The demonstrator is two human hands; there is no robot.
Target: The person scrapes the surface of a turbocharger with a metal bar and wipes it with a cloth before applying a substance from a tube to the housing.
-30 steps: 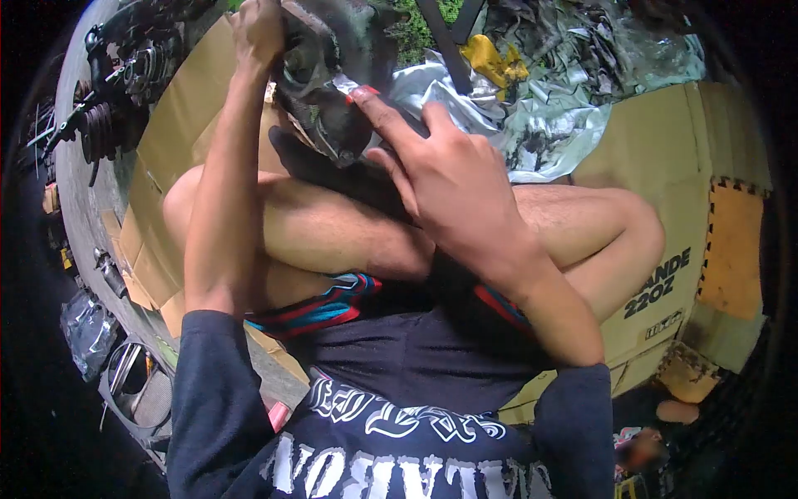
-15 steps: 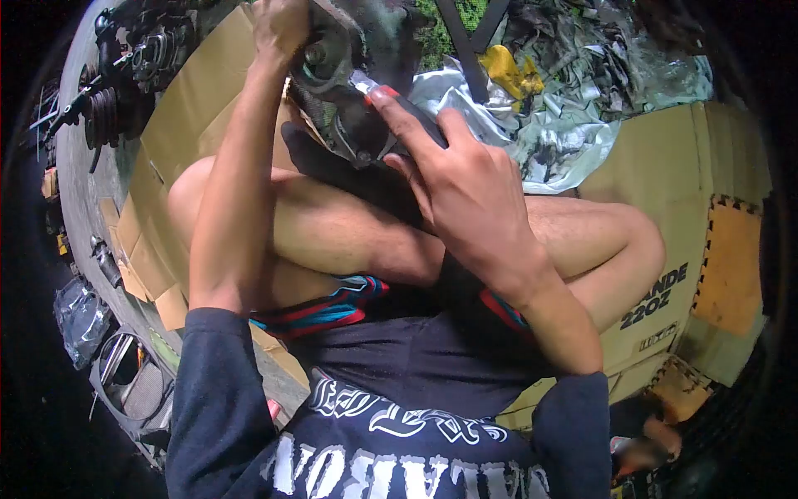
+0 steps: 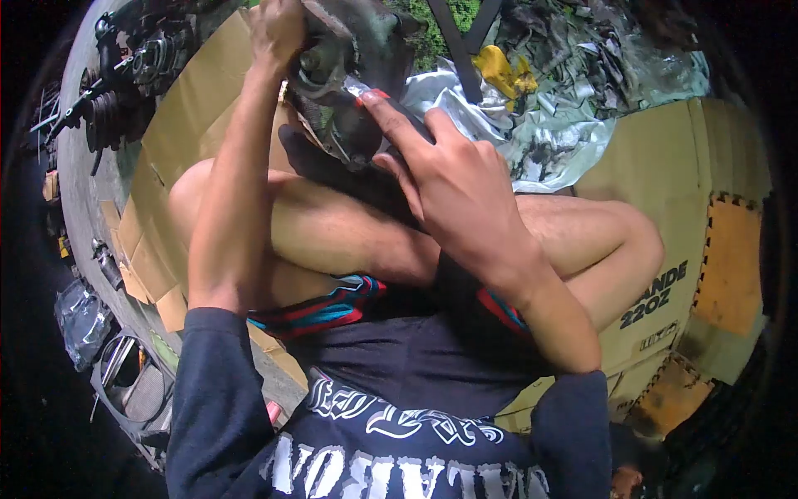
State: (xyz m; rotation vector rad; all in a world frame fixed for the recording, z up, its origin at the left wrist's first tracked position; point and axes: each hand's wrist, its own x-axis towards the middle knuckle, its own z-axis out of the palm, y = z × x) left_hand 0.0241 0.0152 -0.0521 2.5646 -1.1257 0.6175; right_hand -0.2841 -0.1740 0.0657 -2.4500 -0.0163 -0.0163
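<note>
A dark, greasy metal part (image 3: 349, 125) lies in front of my crossed legs, near the top of the view. My left hand (image 3: 277, 32) is closed on its upper left edge; the fingertips are partly hidden. Held in my right hand (image 3: 453, 170) is a tool with a dark handle and a red-orange collar (image 3: 374, 97), my index finger stretched along it. Its pale tip (image 3: 356, 86) touches or nearly touches the metal part beside a round opening.
Cardboard (image 3: 657, 158) lies under and around my legs. A silvery plastic sheet (image 3: 573, 137) and a yellow item (image 3: 504, 73) are at the upper right. Dark mechanical parts (image 3: 150, 62) stand at the upper left, and a clear plastic bag (image 3: 81, 320) lies at the left.
My right hand and the tool have shifted slightly left. The metal part has moved or turned a little, and my left hand has shifted slightly left with it.
</note>
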